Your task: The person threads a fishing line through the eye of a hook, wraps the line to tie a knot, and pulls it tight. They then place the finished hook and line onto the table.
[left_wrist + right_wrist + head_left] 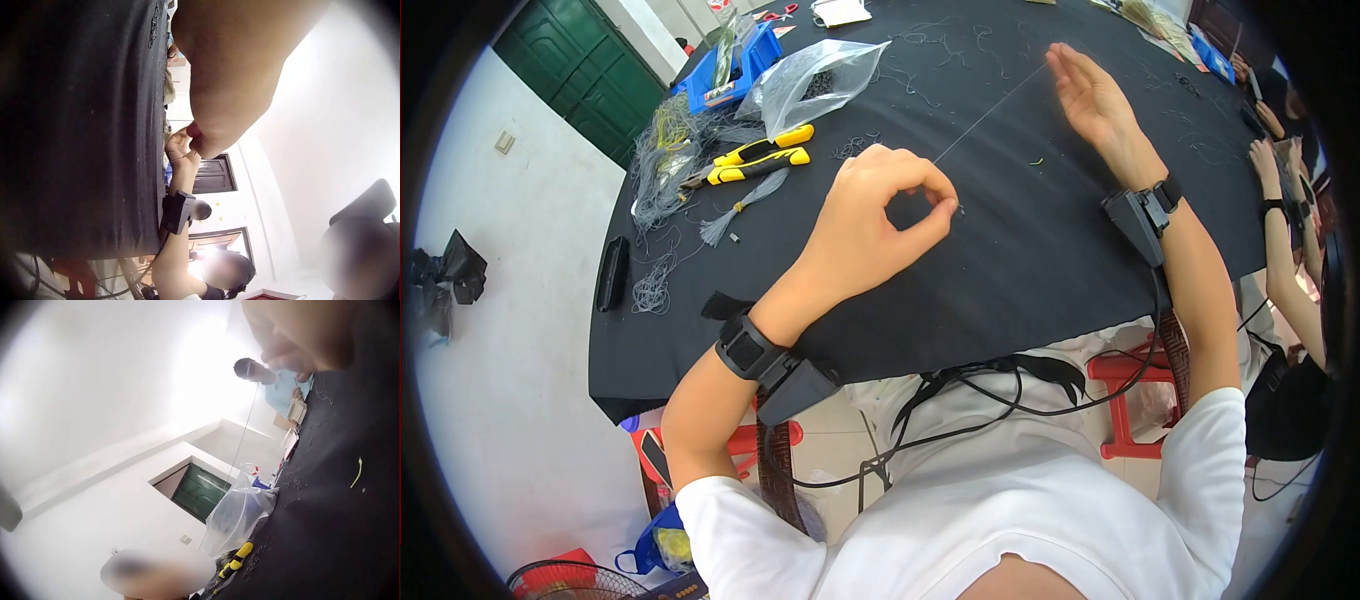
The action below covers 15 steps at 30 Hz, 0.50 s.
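Note:
A thin grey line (990,115) runs taut above the black cloth between the two hands in the head view. The left hand (870,215) pinches something tiny between thumb and index finger, with the line rising from behind its fingers. At the line's far end is the right hand (1092,105), palm turned up and fingers nearly straight, the line meeting its fingertips. In the right wrist view the line (240,444) slants down from the right hand (300,337). The left wrist view has the left hand (231,81) large and close, its fingertips near the right hand (181,150) behind.
Yellow-black pliers (760,160), a tied grey bundle (743,207) and tangled line (665,165) lie at the left of the table (1020,270). Behind them are a clear plastic bag (820,80) and a blue bin (740,65). Other people's arms (1285,220) are at the right.

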Tool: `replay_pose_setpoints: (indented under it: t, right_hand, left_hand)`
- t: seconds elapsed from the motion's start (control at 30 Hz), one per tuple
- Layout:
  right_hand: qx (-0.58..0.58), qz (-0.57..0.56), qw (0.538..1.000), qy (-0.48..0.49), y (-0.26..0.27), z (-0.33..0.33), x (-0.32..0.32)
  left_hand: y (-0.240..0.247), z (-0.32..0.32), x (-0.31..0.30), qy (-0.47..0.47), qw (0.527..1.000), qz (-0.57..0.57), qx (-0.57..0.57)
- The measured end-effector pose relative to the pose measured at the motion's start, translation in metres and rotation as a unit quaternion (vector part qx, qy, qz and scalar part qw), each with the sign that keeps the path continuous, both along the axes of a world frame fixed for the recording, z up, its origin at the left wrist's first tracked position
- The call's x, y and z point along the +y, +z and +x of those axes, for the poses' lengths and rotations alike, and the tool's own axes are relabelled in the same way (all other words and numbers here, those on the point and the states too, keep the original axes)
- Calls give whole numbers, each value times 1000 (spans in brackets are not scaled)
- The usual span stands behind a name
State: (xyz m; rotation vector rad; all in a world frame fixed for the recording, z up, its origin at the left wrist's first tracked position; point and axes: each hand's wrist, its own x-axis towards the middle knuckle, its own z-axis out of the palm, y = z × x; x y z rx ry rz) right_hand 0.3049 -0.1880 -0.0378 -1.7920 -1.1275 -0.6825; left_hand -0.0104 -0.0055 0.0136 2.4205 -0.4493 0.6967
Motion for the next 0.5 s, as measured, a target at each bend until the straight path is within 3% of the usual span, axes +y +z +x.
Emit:
replay_pose_setpoints:
  t: [0.07, 0.13, 0.23, 0.33, 0.4, 0.5]
  right_hand:
    - [-210, -101, 967, -99, -6, 9, 0]
    - [-87, -26, 996, -27, -10, 16, -2]
    - [62, 51, 996, 40, -12, 19, -2]
    - [265, 162, 933, 180, -12, 18, -7]
    - [379, 214, 875, 212, -6, 12, -9]
    - [406, 204, 859, 235, 4, -3, -6]
  left_hand:
    - [-3, 2, 1, 17, 1000, -17, 5]
    - [-7, 4, 1, 25, 998, -50, 6]
    - [-8, 3, 0, 32, 998, -57, 10]
    - [-9, 4, 0, 34, 997, -66, 18]
    - [-9, 4, 1, 41, 997, -66, 18]
    - [-7, 2, 1, 51, 996, -72, 24]
